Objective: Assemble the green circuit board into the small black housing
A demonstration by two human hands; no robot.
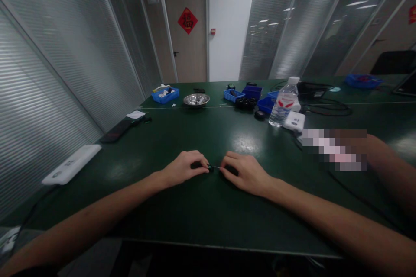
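Observation:
My left hand (186, 167) rests low over the table, thumb and fingertips pinched on a small dark part (211, 168) with a hint of green. Facing it, my right hand (245, 172) pinches a thin metallic rod (217, 167) between thumb and forefinger. The rod points left, and its far end meets the dark part; whether it goes inside is too small to tell. Both forearms reach in from the near edge of the green table (208, 212).
Rightward are another person's arm (386, 160), a water bottle (284, 103) and a white power bank (294, 121). Farther back stand a metal bowl (196, 100) and blue trays (166, 95) with small parts. A long white device (72, 164) and a dark phone-like slab (117, 131) lie left.

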